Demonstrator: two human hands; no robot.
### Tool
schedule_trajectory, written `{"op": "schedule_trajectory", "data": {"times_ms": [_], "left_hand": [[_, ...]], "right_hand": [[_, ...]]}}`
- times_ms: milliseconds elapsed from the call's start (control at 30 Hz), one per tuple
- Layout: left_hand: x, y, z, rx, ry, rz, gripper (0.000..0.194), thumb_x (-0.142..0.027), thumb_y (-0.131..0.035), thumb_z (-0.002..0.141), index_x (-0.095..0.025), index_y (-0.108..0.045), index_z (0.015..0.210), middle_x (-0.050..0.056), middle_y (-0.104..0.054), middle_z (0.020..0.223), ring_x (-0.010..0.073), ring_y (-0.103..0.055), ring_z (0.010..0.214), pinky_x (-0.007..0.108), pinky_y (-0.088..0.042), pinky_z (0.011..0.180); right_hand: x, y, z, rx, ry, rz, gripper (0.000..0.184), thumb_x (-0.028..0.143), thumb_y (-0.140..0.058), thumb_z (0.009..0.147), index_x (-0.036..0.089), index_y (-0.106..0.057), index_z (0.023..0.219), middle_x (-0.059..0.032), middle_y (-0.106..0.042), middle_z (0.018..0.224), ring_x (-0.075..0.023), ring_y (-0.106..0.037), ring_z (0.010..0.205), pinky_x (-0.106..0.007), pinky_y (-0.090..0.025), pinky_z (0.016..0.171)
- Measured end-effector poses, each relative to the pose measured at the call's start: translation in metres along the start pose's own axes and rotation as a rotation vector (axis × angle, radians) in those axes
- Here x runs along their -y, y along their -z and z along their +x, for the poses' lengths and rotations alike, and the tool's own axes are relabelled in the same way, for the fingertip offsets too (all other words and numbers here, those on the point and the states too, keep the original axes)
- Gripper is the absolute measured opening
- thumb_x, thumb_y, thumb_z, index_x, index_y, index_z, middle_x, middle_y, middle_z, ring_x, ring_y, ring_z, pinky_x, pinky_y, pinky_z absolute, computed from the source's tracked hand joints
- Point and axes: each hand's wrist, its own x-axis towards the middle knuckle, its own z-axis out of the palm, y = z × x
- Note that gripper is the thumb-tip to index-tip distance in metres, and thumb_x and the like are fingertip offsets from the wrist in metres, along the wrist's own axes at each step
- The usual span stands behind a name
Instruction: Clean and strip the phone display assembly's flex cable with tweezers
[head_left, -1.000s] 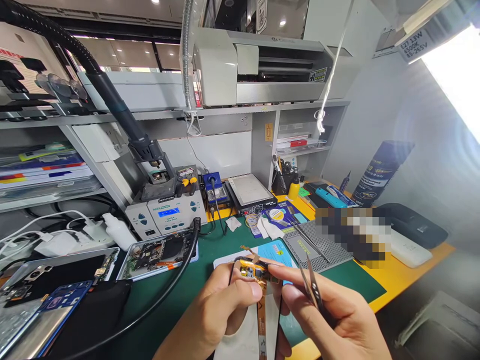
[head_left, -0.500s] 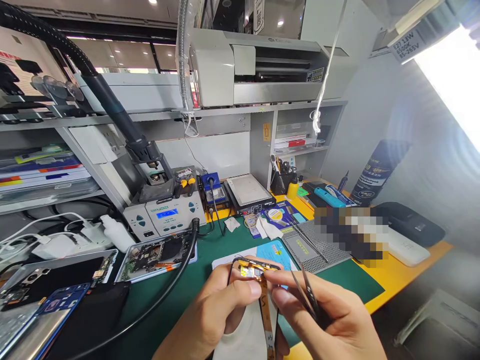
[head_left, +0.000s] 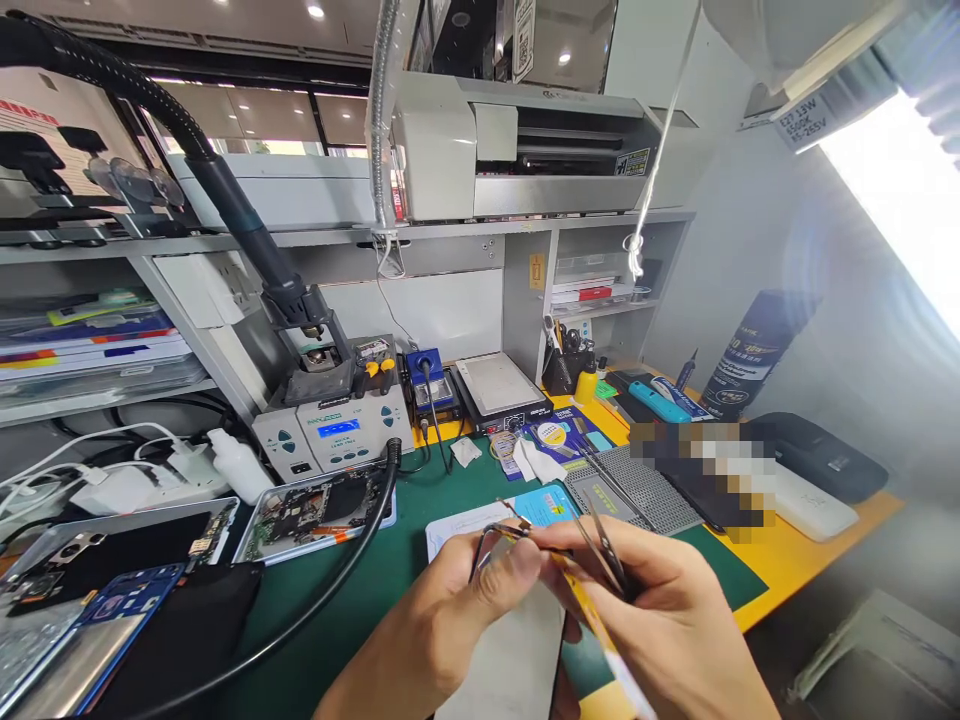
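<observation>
While pinching small part (head_left: 513,531) in left hand (head_left: 461,605) and tweezers (head_left: 609,552) in right hand (head_left: 667,600), see yellow ribbon (head_left: 592,608) raised beside the latter, apparently not yet settled.

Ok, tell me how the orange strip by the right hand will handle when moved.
The strip is probably floppy, being narrow and ribbon-thin. It looks light, with so little bulk. It might crease if bent sharply, given that thinness.

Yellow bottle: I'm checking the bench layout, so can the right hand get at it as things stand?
Probably, with a stretch: only low things, like the perforated mat, seem to lie between the right hand and the yellow bottle. That hand holds tweezers, though, so it may need freeing first.
</observation>
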Motion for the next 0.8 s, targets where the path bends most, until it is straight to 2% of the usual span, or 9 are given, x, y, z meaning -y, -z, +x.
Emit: {"op": "schedule_trajectory", "data": {"times_ms": [67,167,267,367,500,633,733,800], "left_hand": [[-0.001,-0.001,-0.001,0.057,0.021,-0.062,0.055,-0.06,-0.059,0.091,-0.017,-0.056,0.126,0.003,-0.072,0.076,0.0231,-0.072,0.063,0.033,-0.056,0.062],[-0.004,-0.002,-0.002,0.08,0.063,-0.101,0.048,-0.042,-0.057,0.092,-0.018,-0.049,0.132,0.004,-0.074,0.079,0.0228,-0.073,0.063,0.032,-0.055,0.06],[-0.007,-0.001,-0.001,0.089,0.063,-0.051,0.037,-0.03,-0.056,0.088,-0.018,-0.055,0.124,0.002,-0.073,0.078,0.0217,-0.073,0.066,0.033,-0.056,0.064],[-0.006,0.001,0.001,0.11,0.07,-0.01,0.028,-0.03,-0.052,0.09,-0.016,-0.058,0.113,0.003,-0.071,0.067,0.0229,-0.073,0.066,0.033,-0.055,0.065],[0.0,0.005,0.003,0.103,0.079,-0.011,0.037,-0.034,-0.052,0.088,-0.016,-0.053,0.121,0.008,-0.077,0.071,0.0263,-0.073,0.069,0.038,-0.054,0.07],[0.006,0.009,0.005,0.075,0.077,-0.075,0.049,-0.035,-0.053,0.087,-0.018,-0.044,0.132,0.006,-0.076,0.07,0.0283,-0.074,0.071,0.041,-0.054,0.073],[0.008,0.012,0.005,0.07,0.059,-0.112,0.06,-0.035,-0.058,0.083,-0.019,-0.044,0.139,0.004,-0.076,0.072,0.0315,-0.074,0.072,0.042,-0.054,0.068],[0.009,0.012,0.005,0.036,0.06,-0.115,0.059,-0.035,-0.061,0.081,-0.019,-0.049,0.137,0.004,-0.076,0.077,0.0304,-0.073,0.069,0.04,-0.054,0.065]], "right_hand": [[0.004,-0.002,0.004,0.023,-0.077,0.077,0.008,0.034,-0.078,0.088,0.029,-0.084,0.091,0.0036,-0.074,0.071,-0.008,-0.061,0.056,-0.013,-0.053,0.055],[0.011,-0.002,0.009,0.087,-0.152,0.177,0.016,0.04,-0.078,0.089,0.025,-0.082,0.088,0.0069,-0.062,0.059,-0.0051,-0.051,0.048,-0.012,-0.049,0.049],[0.016,0.0,0.011,0.123,-0.182,0.22,0.019,0.041,-0.078,0.09,0.023,-0.08,0.088,0.008,-0.057,0.057,-0.0047,-0.049,0.047,-0.013,-0.048,0.05],[0.016,0.002,0.01,0.123,-0.188,0.208,0.019,0.041,-0.077,0.091,0.022,-0.08,0.092,0.0078,-0.057,0.057,-0.0052,-0.049,0.048,-0.013,-0.046,0.049],[0.011,0.001,0.004,0.061,-0.14,0.121,0.018,0.042,-0.079,0.088,0.024,-0.081,0.089,0.0056,-0.063,0.06,-0.0083,-0.055,0.051,-0.016,-0.049,0.051],[0.005,-0.001,-0.005,-0.016,-0.036,0.006,0.014,0.042,-0.082,0.081,0.029,-0.084,0.085,-0.0006,-0.075,0.072,-0.0178,-0.069,0.064,-0.025,-0.059,0.061],[0.003,0.001,-0.009,-0.077,-0.01,-0.08,0.014,0.042,-0.079,0.083,0.029,-0.085,0.083,-0.0023,-0.074,0.072,-0.0206,-0.069,0.065,-0.027,-0.061,0.06],[0.003,0.004,-0.009,-0.125,-0.002,-0.114,0.015,0.042,-0.077,0.086,0.029,-0.084,0.087,-0.0014,-0.072,0.07,-0.0185,-0.066,0.062,-0.025,-0.058,0.057]]}}
